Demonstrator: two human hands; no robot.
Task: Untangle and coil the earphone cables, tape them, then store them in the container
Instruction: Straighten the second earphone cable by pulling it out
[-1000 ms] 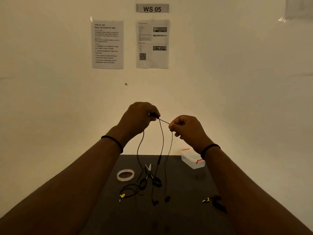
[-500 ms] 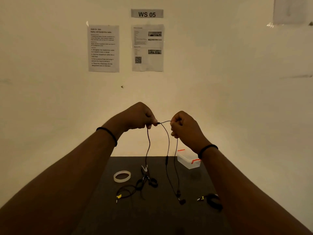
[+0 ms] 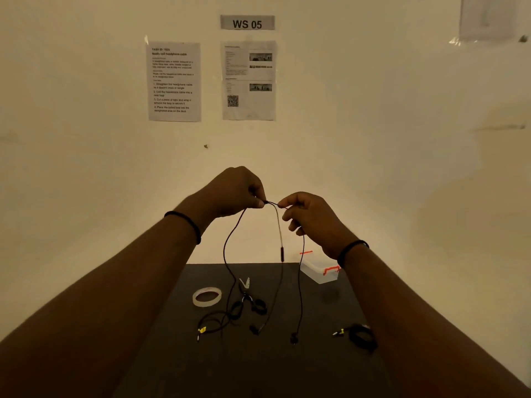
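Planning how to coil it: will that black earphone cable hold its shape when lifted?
Probably not: the earphone cable droops in slack curves from both hands, so it seems floppy. It looks thin and light, and its earbuds may swing.

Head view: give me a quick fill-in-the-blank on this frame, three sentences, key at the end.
1. Both hands pinch a black earphone cable held ____ the dark table.
2. The tape roll lies to the ____ of the scissors.
3. The clear container has ____ latches.

Missing words: above; left; red
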